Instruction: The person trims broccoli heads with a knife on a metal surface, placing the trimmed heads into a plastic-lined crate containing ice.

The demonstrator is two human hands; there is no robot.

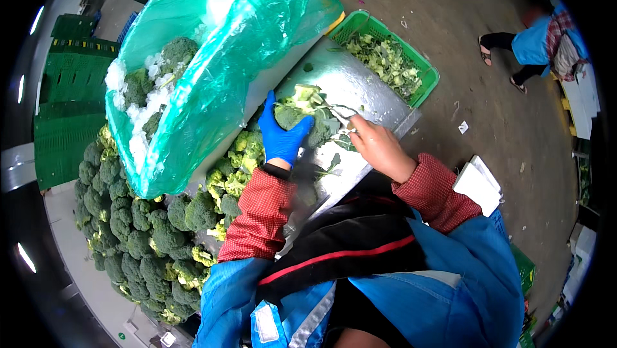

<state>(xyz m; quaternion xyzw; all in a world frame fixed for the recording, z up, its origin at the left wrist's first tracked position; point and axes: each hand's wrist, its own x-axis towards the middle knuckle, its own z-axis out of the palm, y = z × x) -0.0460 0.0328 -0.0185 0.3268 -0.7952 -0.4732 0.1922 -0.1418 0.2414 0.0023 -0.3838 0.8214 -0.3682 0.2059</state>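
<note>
My left hand (pixel 283 134), in a blue glove, has its thumb and fingers wrapped round a broccoli head (pixel 319 131), whose pale cut stalk faces away from me. Just right of it, my bare right hand (pixel 380 147) is closed on what looks like a small knife (pixel 342 114); its thin, pale blade is near the broccoli, and the fingers partly hide it. Both hands are over a shiny metal work surface (pixel 344 68). Loose broccoli leaves (pixel 333 165) lie on the metal below the hands.
A green plastic bag (pixel 257 20) with broccoli and ice stands at the far left. Many broccoli heads (pixel 138 226) are piled at left. Beyond the surface sits a green crate (pixel 429 81) of trimmings. Another person (pixel 533 43) is at the far right; white sheets (pixel 479 184) lie right of me.
</note>
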